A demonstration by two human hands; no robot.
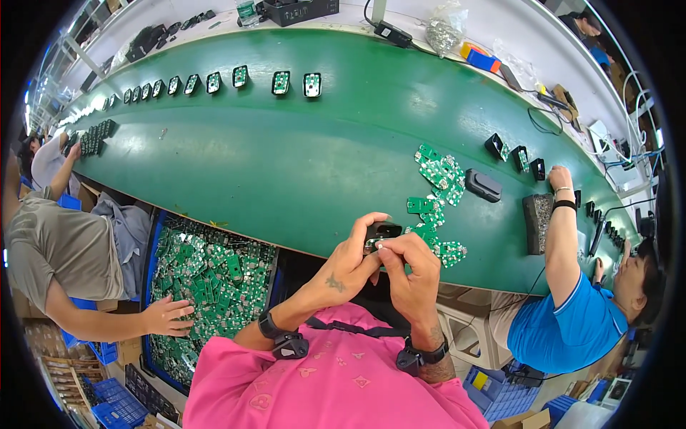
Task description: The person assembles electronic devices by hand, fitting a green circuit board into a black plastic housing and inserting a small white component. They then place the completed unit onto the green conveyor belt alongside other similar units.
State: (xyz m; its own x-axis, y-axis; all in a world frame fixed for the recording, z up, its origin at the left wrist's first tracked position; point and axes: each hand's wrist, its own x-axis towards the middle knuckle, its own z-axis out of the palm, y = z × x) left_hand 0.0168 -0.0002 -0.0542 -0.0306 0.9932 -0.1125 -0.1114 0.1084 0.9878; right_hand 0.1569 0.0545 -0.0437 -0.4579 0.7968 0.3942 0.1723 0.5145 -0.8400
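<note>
At the table's near edge, my left hand (348,264) is wrapped round a small black plastic housing (386,230). My right hand (412,270) pinches at the housing's near side, where a bit of a circuit board (371,245) shows; the fingers hide much of it. Just beyond my right hand lies a loose pile of green circuit boards (443,175) on the green table (286,157). A closed dark grey case (484,185) rests to the right of that pile.
Black housings with boards (281,83) form a row along the far side. More housings (520,159) stand at right, near a dark block-shaped container (537,224). A blue-rimmed bin of boards (214,279) is at lower left. Co-workers in grey (64,243) and blue (564,322) flank me.
</note>
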